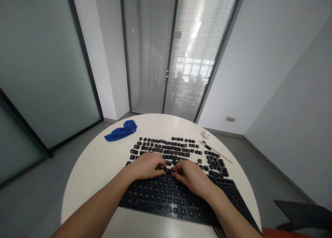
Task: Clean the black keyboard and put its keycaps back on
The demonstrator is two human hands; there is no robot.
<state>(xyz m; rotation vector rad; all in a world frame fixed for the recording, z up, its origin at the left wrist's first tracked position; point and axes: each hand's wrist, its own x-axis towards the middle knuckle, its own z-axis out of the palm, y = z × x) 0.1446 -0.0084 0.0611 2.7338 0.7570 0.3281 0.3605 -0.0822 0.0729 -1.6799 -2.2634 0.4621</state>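
Observation:
A black keyboard base (155,193) lies on the round table, with its caps off and bare key posts showing. Over its far edge, my left hand (149,165) has thumb and forefinger curled close together around something small and dark. My right hand (190,174) is beside it, just to the right, its fingertips pinched at the same edge. What the right fingertips hold, if anything, is hidden. Loose black keycaps (166,148) are spread in rows just beyond both hands. More keycaps (215,163) form a block to the right.
A crumpled blue cloth (121,130) lies at the table's (90,165) far left. Toward the far right are a thin brush-like tool (220,155) and small white pieces (205,135). A dark chair part (303,213) stands at the lower right, beyond the table edge.

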